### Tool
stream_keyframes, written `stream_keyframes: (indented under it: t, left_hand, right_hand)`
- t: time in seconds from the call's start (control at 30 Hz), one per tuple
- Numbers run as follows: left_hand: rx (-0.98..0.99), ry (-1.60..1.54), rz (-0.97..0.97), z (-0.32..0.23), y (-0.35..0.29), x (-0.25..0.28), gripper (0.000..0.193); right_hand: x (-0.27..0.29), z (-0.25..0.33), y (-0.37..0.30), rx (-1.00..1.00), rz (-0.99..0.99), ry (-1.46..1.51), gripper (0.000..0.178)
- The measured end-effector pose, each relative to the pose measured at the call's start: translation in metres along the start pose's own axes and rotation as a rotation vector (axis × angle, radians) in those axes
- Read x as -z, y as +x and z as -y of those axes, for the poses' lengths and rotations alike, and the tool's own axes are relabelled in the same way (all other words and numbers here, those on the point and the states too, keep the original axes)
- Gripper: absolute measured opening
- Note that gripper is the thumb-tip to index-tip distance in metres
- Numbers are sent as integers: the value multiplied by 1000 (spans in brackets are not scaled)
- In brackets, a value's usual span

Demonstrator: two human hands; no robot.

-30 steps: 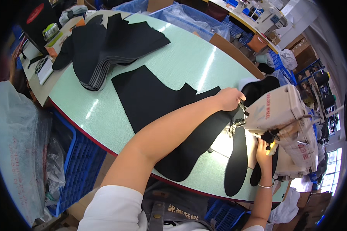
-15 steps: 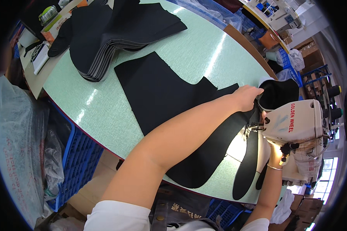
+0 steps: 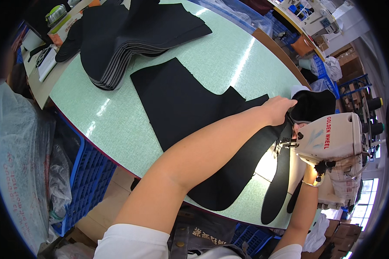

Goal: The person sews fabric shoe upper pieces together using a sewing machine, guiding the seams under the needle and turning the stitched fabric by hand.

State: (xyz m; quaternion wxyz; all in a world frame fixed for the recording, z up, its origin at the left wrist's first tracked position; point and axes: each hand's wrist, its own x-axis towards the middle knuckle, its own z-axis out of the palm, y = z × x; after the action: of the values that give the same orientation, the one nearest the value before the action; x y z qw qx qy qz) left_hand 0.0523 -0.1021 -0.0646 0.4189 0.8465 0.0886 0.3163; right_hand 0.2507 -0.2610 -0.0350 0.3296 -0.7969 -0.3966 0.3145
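Observation:
A black fabric panel (image 3: 177, 103) lies across the green tabletop and runs under my left forearm to the sewing machine (image 3: 328, 138). Past the lit needle area, my left hand (image 3: 281, 109) is closed with its fingers pinched on the fabric's far edge. My right arm passes behind the machine head, which hides most of my right hand (image 3: 298, 127); a bit of its fingers shows beside the fabric near the presser foot (image 3: 285, 144). A narrow black strip of the cloth (image 3: 275, 190) hangs toward me from the foot. Black fabric (image 3: 313, 105) bunches up beyond the machine.
A thick stack of black cut panels (image 3: 112, 47) sits at the far left of the green table (image 3: 90, 101). Blue crates (image 3: 90, 181) and plastic-wrapped goods (image 3: 21, 172) stand left of it. Thread cones (image 3: 376, 128) rise behind the machine at right.

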Motion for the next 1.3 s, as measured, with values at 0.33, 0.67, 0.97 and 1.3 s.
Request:
stream_keyframes:
  t: [0.33,0.67,0.97,1.3]
  left_hand:
    - [6,15,1,8,-4,1,64]
    - [10,49,-32,16,-7,-4,65]
    - [97,406,-306,-3,3,15,6]
    - [66,-137,-634,-75,-3,105,27]
  right_hand:
    - [-42,54,-19,118,-77,-262,32]
    - [-50,37,-20,263,-135,-233,28]
    - [-28,-42,-133,97,-508,-778,44]
    - [-86,0,-167,354,-340,-767,39]
